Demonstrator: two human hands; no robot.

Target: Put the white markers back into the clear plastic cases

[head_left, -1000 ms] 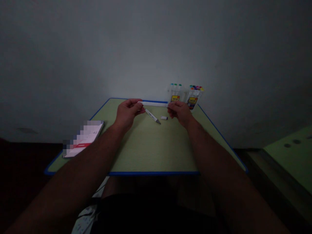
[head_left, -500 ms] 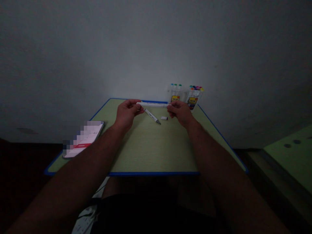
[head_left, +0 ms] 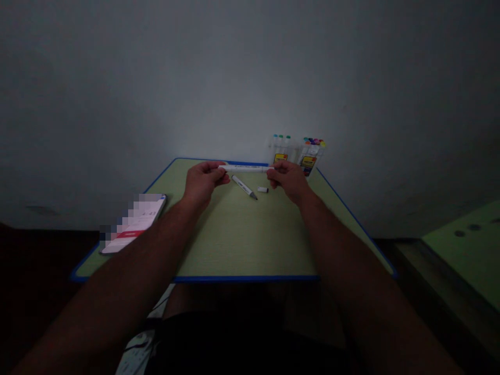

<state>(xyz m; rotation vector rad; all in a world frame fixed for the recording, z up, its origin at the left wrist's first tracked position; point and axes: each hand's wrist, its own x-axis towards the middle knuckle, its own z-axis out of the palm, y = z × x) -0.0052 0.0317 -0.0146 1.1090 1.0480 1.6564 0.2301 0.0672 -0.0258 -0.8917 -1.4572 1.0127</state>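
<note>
A white marker [head_left: 246,169] is held level above the far part of the table. My left hand [head_left: 202,182] pinches its left end, and my right hand [head_left: 289,179] pinches its right end; the fingers hide both tips. Below it, a second white marker [head_left: 242,186] lies slanted on the tabletop, uncapped, its dark grey tip pointing toward me and to the right. A small white cap [head_left: 263,190] rests just right of that tip, under my right hand.
Two clear cases of coloured markers stand at the back right, the left case [head_left: 281,151] and the fuller right case [head_left: 310,156]. A lit phone [head_left: 136,221] lies at the left edge of the green table [head_left: 250,250], which has a blue rim. Behind rises a grey wall [head_left: 234,78].
Almost nothing differs. Both hands keep the white marker level in the same spot, with only a very slight shift of the view.
</note>
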